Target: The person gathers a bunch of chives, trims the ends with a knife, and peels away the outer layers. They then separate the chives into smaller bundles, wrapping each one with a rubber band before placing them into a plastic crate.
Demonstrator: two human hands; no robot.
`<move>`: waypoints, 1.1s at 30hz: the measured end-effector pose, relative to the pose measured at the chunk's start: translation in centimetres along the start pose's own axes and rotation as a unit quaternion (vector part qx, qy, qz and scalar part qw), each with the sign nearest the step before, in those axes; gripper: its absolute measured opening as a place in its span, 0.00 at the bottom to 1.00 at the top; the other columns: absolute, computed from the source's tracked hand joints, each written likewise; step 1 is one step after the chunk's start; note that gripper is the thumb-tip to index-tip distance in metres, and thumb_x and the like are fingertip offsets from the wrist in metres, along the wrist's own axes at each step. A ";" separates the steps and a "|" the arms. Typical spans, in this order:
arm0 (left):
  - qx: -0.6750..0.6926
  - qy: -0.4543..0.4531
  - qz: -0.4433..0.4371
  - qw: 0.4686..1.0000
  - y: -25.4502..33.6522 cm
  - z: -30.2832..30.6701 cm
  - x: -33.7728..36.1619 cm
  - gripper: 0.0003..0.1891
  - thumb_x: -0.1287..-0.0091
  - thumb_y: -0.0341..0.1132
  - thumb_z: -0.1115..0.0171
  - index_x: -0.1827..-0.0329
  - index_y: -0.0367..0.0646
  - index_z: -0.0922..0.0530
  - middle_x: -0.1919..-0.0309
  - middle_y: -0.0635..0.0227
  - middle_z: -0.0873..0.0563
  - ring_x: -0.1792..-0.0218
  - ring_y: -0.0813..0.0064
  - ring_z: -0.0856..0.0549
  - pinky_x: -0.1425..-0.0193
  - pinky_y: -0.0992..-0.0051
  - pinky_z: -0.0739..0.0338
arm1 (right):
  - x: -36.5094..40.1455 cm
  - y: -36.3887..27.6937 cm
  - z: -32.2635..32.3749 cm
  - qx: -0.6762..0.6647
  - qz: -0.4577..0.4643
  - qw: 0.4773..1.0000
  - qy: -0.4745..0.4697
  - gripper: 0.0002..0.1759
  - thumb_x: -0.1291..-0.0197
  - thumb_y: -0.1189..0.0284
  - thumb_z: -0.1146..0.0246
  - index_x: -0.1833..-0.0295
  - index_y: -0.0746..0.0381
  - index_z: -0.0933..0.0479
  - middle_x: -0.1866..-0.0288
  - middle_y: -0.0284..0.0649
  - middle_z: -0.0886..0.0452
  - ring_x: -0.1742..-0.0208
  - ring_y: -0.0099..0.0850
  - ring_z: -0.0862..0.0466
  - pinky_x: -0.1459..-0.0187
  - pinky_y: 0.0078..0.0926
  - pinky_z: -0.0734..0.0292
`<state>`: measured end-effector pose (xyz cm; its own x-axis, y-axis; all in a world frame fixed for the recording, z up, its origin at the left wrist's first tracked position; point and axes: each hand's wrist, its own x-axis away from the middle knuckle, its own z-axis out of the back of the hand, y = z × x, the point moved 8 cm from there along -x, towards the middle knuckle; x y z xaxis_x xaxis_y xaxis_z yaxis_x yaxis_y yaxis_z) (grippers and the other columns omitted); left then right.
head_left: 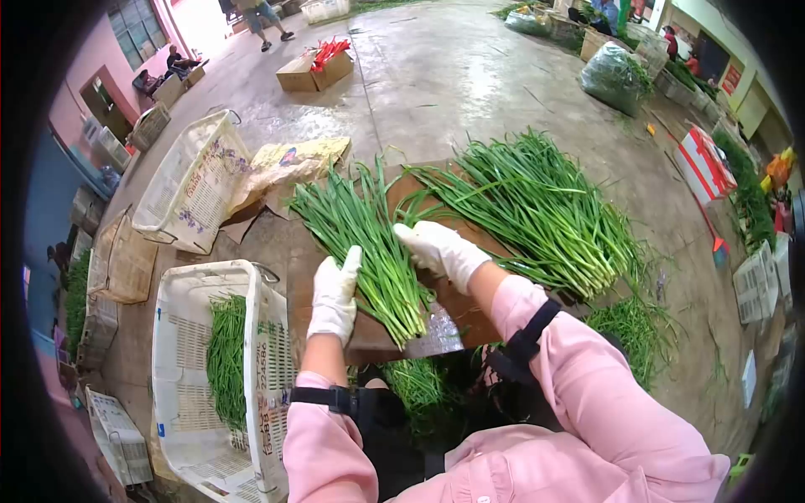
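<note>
A loose bundle of long green stalks [369, 251] lies on a low brown board [298, 281], its pale ends toward me. My left hand [335, 295], in a white glove, rests against the bundle's left side with thumb and fingers apart. My right hand [440, 251], also gloved in white, is at the bundle's right side; its thumb points left over the stalks and its other fingers are partly hidden. A larger pile of the same stalks [545, 214] spreads on the right part of the board.
A white plastic crate [250, 335] holding greens stands at left, with another crate [189, 180] behind it. Loose greens [633, 331] lie right of the board. Farther off are cardboard boxes [298, 77], a stuffed clear bag [616, 77], a red-white box [704, 165] and several people.
</note>
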<state>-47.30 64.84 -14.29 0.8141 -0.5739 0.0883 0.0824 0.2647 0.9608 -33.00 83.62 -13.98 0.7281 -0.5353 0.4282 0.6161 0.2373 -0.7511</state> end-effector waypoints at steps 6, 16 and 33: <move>0.207 -0.124 0.020 0.970 1.7 -4.6 0.3 0.21 0.30 0.38 0.27 0.38 0.41 0.19 0.50 0.73 0.13 0.54 0.78 0.17 0.47 0.72 0.21 | -3.4 -2.4 -6.1 -0.071 0.068 0.989 -0.112 0.43 0.26 0.38 0.55 0.35 0.68 0.21 0.40 0.50 0.14 0.39 0.47 0.16 0.35 0.42 0.28; 0.344 -0.176 0.148 0.910 2.4 -3.8 5.6 0.21 0.30 0.37 0.28 0.36 0.46 0.22 0.54 0.68 0.13 0.59 0.70 0.12 0.57 0.66 0.13 | 7.0 -9.0 -4.2 -0.216 0.071 0.957 -0.183 0.43 0.32 0.29 0.52 0.43 0.57 0.17 0.52 0.34 0.13 0.57 0.27 0.18 0.58 0.29 0.24; 0.502 -0.182 0.182 0.826 8.3 1.9 13.5 0.17 0.27 0.43 0.32 0.41 0.44 0.17 0.62 0.72 0.12 0.66 0.80 0.14 0.64 0.77 0.16 | 12.7 1.3 10.3 0.323 0.117 0.913 0.222 0.30 0.29 0.47 0.41 0.42 0.63 0.18 0.43 0.48 0.16 0.46 0.43 0.15 0.41 0.40 0.21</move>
<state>-36.73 57.87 -4.66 0.4380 -0.8414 0.3165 -0.7962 -0.1996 0.5712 -19.84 85.44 -4.37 0.7574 -0.6503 -0.0588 0.6125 0.7388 -0.2809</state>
